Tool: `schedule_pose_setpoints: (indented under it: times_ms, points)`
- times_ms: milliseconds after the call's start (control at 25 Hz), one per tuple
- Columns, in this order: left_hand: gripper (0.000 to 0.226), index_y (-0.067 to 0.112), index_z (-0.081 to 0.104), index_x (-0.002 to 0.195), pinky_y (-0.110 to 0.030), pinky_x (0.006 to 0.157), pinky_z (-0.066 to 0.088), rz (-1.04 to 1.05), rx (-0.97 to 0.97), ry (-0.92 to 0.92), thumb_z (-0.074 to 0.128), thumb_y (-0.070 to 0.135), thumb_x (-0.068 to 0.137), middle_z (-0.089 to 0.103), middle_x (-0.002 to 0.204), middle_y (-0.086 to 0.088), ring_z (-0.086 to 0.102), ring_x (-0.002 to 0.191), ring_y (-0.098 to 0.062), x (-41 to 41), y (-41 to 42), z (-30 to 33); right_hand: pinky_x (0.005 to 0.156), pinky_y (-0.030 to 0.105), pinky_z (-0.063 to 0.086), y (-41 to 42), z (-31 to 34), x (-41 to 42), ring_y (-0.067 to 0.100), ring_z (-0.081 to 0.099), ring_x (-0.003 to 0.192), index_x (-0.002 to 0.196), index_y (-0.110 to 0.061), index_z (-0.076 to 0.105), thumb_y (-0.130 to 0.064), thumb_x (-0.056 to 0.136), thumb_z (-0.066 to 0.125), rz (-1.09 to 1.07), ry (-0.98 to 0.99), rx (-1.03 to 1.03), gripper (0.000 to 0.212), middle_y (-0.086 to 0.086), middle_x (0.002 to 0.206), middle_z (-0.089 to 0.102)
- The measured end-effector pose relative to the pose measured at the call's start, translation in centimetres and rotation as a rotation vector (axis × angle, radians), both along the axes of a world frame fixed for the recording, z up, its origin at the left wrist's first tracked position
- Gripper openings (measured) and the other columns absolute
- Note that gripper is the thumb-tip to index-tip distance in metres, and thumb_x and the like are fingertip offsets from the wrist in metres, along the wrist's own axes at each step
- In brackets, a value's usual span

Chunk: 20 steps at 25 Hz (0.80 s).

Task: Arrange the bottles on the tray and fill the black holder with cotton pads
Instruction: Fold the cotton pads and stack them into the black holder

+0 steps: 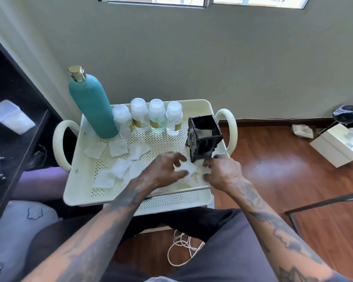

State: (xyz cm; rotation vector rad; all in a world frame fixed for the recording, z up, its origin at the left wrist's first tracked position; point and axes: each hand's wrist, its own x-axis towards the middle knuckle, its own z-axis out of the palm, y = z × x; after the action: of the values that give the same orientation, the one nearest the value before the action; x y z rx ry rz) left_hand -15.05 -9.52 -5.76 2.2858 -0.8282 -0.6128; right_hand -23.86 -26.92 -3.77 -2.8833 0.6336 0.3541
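Your left hand point(167, 169) and right hand point(222, 171) pinch a soft, light pad point(186, 168) beside the holder point(204, 137); grip its edges gently.

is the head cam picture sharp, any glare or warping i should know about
Head view: daylight from the window leaves a pale glare patch on the wood floor; wide-angle warp bends the wall and tilts the teal bottle; the left hand, right hand and the cotton pad between them are smeared by motion blur.
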Motion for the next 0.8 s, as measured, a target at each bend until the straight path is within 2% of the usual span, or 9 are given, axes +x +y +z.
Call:
schedule_pose_setpoints:
  times_ms: [80, 240, 440, 520, 600, 640, 680, 800]
  points:
    - [0.046, 0.019, 0.067, 0.118, -0.036, 0.083, 0.054, -0.011, 0.107, 0.023, 0.077, 0.043, 0.079, 0.062, 0.107, -0.001, 0.062, 0.092, -0.016, -1.1, -0.5, -0.7, 0.085, 0.030, 0.044, 0.1, -0.4, 0.4, 0.021, 0.059, 0.108, 0.117, -0.034, 0.065, -0.038, 0.087, 0.064, -0.028, 0.023, -0.018, 0.030, -0.004, 0.119, 0.060]
    - [0.018, 0.015, 0.077, 0.103, -0.034, 0.079, 0.054, 0.093, 0.049, -0.090, 0.070, 0.022, 0.087, 0.066, 0.102, -0.004, 0.066, 0.089, -0.021, -1.4, -0.6, -0.7, 0.085, 0.033, 0.047, -0.6, -0.5, -0.5, 0.027, 0.060, 0.105, 0.109, -0.031, 0.071, -0.033, 0.093, 0.053, -0.038, -0.004, 0.010, 0.024, 0.000, 0.114, 0.063]
    - [0.018, 0.012, 0.074, 0.098, -0.039, 0.082, 0.055, 0.097, 0.058, -0.087, 0.060, 0.021, 0.090, 0.070, 0.100, -0.003, 0.065, 0.089, -0.020, -1.0, 1.0, -1.1, 0.084, 0.036, 0.052, -1.8, 0.9, -1.7, 0.026, 0.063, 0.098, 0.102, -0.024, 0.074, -0.030, 0.094, 0.053, -0.045, -0.178, 0.167, 0.023, 0.001, 0.105, 0.065]
    - [0.015, 0.011, 0.069, 0.098, -0.038, 0.078, 0.056, 0.110, -0.027, -0.080, 0.059, 0.021, 0.092, 0.070, 0.095, -0.003, 0.065, 0.085, -0.019, -1.1, 1.2, -0.9, 0.070, 0.035, 0.058, -2.5, 1.5, -2.0, 0.021, 0.071, 0.080, 0.095, -0.019, 0.072, -0.023, 0.094, 0.055, -0.088, -0.272, 0.361, 0.017, 0.003, 0.091, 0.070]
    - [0.008, 0.013, 0.066, 0.095, -0.024, 0.070, 0.056, 0.164, -0.162, -0.086, 0.060, 0.017, 0.093, 0.069, 0.086, 0.000, 0.065, 0.078, -0.016, -1.3, 1.7, -0.6, 0.053, 0.030, 0.058, -2.7, 1.9, -2.3, 0.014, 0.071, 0.055, 0.094, -0.017, 0.066, -0.017, 0.095, 0.053, -0.155, -0.283, 0.533, 0.012, 0.004, 0.072, 0.073]
    - [0.004, 0.015, 0.064, 0.095, -0.015, 0.065, 0.053, 0.198, -0.226, -0.103, 0.060, 0.015, 0.093, 0.067, 0.083, 0.002, 0.064, 0.075, -0.013, -1.5, 2.2, -0.4, 0.050, 0.027, 0.057, -2.7, 1.9, -2.3, 0.013, 0.069, 0.049, 0.096, -0.019, 0.062, -0.016, 0.096, 0.052, -0.162, -0.264, 0.558, 0.011, 0.003, 0.065, 0.073]
    - [0.006, 0.018, 0.063, 0.097, -0.012, 0.064, 0.052, 0.233, -0.277, -0.130, 0.061, 0.013, 0.093, 0.067, 0.080, 0.005, 0.064, 0.072, -0.009, -1.6, 2.9, -0.3, 0.050, 0.025, 0.056, -2.7, 1.8, -2.2, 0.013, 0.067, 0.047, 0.100, -0.024, 0.059, -0.016, 0.097, 0.050, -0.156, -0.247, 0.555, 0.012, 0.002, 0.063, 0.073]
    - [0.015, 0.019, 0.061, 0.101, -0.020, 0.063, 0.056, 0.301, -0.348, -0.232, 0.061, 0.007, 0.093, 0.067, 0.078, 0.002, 0.066, 0.070, -0.010, -1.6, 6.2, -0.5, 0.050, 0.020, 0.052, -2.2, 1.7, -1.7, 0.014, 0.066, 0.047, 0.104, -0.039, 0.052, -0.012, 0.095, 0.040, -0.139, -0.207, 0.575, 0.030, -0.001, 0.063, 0.074]
